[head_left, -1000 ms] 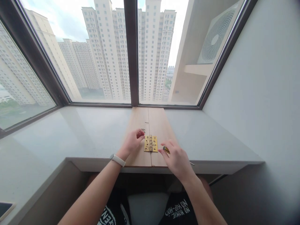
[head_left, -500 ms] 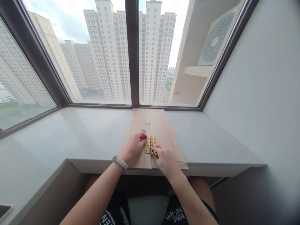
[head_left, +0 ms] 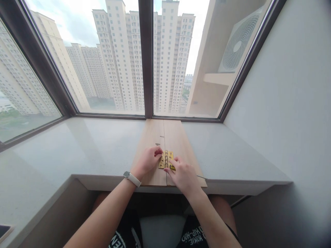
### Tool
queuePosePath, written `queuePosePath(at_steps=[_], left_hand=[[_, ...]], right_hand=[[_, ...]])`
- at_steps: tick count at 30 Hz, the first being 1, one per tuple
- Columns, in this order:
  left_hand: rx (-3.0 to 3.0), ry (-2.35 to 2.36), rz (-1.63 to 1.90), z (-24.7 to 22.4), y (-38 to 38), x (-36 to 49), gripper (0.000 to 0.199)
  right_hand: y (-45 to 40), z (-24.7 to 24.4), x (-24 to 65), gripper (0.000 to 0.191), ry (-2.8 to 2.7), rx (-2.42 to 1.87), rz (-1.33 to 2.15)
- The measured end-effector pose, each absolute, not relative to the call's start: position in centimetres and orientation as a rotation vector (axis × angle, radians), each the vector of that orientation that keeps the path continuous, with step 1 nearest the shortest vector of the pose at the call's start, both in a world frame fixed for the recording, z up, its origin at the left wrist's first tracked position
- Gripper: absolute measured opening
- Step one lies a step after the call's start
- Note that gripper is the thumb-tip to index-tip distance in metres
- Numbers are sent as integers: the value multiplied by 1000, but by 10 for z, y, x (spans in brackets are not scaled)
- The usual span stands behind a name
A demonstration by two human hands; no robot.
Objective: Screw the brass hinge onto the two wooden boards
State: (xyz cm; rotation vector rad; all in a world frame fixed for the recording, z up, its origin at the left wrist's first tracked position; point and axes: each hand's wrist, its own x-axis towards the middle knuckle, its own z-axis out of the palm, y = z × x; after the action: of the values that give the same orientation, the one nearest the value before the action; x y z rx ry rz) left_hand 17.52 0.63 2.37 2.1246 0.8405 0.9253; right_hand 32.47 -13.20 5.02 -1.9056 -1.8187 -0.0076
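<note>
A brass-coloured butt hinge [head_left: 166, 159] lies open across the seam between two pale wooden boards [head_left: 178, 137]. My left hand [head_left: 148, 160], wearing a watch, has its fingers pinched together at the upper left edge of the hinge; whatever is between the fingertips is too small to tell. Over the lower right leaf sits my right hand [head_left: 184, 175], its fingers curled round a screwdriver with a yellow and black handle [head_left: 172, 167]. The thin shaft sticks out beyond the right side of this hand. Thumb and index fingertip are apart near the hinge's lower edge.
Small screws [head_left: 157, 144] lie on the left board, with another small screw [head_left: 161, 136] farther back. The boards rest on a white windowsill [head_left: 227, 155] and reach the dark window frame [head_left: 148, 86]. A white wall [head_left: 292, 86] rises on the right.
My right thumb and index finger have spread and shifted slightly away from the hinge's middle. The left hand stays at the hinge's left edge.
</note>
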Motion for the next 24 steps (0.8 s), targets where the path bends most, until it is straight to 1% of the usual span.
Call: queuePosePath(at_steps=[2,4,7,9,12,18,24], left_hand=[[2134,841,923,24,6,174,11],[2147,852,920,23,6,173,10],[2166,867,925,23,6,172,9],[2158,865,930,24,6,172,9],[2130,861,926,24,6,172,11],[2107,857,956,19,9,173,11],[2118,844,963,21,9,172,11]], right_hand=[[-131,65,330,29,-1670,-1735,29],[-127,84,337,30,-1482,-1528,169],[-114,111,344,42,-1227,-1198,369],[-101,124,343,38,-1133,-996,471],[-79,131,335,31,-1066,-795,632],[-41,117,313,33,-1050,-776,695],[-29,109,302,33,-1085,-787,726]])
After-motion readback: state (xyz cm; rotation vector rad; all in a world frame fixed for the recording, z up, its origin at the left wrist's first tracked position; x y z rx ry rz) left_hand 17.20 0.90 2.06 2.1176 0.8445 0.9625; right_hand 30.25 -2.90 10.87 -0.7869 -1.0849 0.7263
